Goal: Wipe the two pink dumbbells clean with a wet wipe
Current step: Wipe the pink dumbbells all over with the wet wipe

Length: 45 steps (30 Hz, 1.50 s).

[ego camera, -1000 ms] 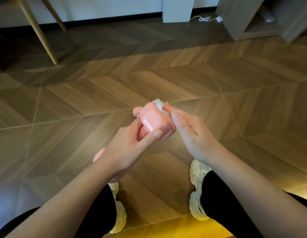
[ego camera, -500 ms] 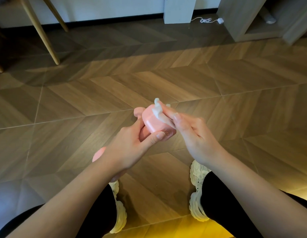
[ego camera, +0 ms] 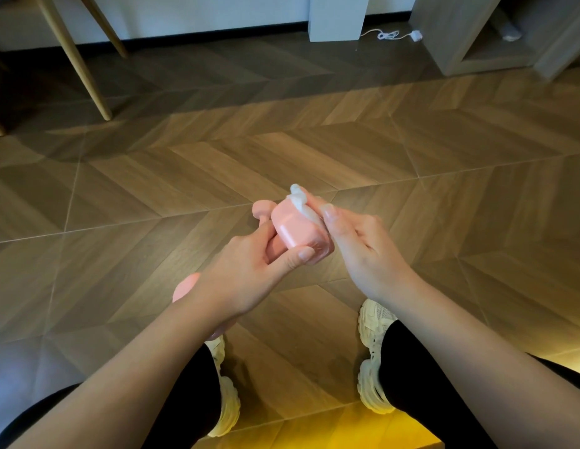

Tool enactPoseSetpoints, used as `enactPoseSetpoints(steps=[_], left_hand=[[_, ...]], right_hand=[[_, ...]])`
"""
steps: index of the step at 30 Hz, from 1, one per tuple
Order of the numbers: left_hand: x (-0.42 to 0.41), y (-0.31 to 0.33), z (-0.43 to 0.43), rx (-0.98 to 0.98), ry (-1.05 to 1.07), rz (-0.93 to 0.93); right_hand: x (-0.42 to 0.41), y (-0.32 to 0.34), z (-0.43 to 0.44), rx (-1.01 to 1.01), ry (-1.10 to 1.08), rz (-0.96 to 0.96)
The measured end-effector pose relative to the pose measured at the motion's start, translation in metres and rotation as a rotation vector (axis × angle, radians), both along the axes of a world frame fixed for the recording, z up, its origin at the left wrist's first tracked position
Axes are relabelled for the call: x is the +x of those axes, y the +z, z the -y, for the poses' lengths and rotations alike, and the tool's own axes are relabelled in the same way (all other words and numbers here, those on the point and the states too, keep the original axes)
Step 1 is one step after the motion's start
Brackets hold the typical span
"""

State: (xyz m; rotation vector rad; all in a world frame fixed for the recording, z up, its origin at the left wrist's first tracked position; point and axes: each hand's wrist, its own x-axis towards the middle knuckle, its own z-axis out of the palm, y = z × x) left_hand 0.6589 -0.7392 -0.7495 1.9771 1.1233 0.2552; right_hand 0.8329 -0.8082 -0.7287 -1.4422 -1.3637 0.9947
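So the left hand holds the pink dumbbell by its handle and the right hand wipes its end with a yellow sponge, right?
Not quite. The head view shows the right hand pressing a white wet wipe, not a yellow sponge, on the end of the pink dumbbell. The left hand does hold it by its handle.

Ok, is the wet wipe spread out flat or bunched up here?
Bunched up: the wet wipe is a crumpled wad that the right hand presses against the dumbbell.
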Motion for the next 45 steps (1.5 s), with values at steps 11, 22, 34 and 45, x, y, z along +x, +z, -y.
enactPoseSetpoints(steps=[11, 22, 34, 45], left_hand=[[0.002, 0.002, -0.001, -0.086, 0.082, 0.038], [0.004, 0.001, -0.006, -0.131, 0.147, 0.045], [0.006, 0.006, -0.004, -0.117, 0.219, 0.034], [0.012, 0.01, -0.002, -0.09, 0.195, 0.072]], right_hand=[[0.0, -0.002, 0.006, 0.043, 0.012, 0.044], [0.002, -0.004, 0.01, 0.08, -0.034, 0.034], [-0.002, -0.005, 0.002, 0.018, -0.144, -0.158], [0.003, 0.001, -0.009, 0.206, -0.57, -0.156]])
